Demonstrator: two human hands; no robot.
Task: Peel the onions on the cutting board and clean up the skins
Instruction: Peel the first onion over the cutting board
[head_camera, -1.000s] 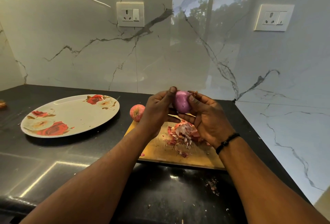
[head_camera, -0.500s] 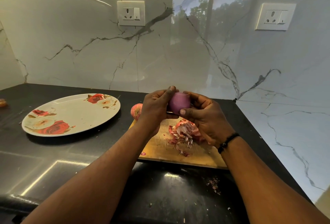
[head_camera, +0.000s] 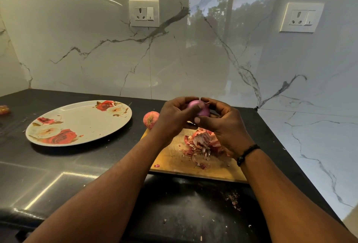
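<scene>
A purple peeled onion [head_camera: 199, 108] is held in the air above the far end of the wooden cutting board [head_camera: 174, 157]. My left hand [head_camera: 174, 116] grips it from the left and my right hand [head_camera: 222, 124] grips it from the right, fingers curled round it. A heap of red and white onion skins [head_camera: 203, 143] lies on the board under my right hand. An unpeeled reddish onion [head_camera: 150, 119] sits at the board's far left corner, partly hidden by my left wrist.
A white oval plate with red roses [head_camera: 79, 123] lies on the black counter [head_camera: 58, 165] to the left. Small skin scraps [head_camera: 233, 201] are scattered on the counter in front of the board. Marble walls with two sockets close off the back and right.
Both hands have turned the purple onion between them; my fingers now cover more of it. The skins, board and unpeeled onion have not moved.
</scene>
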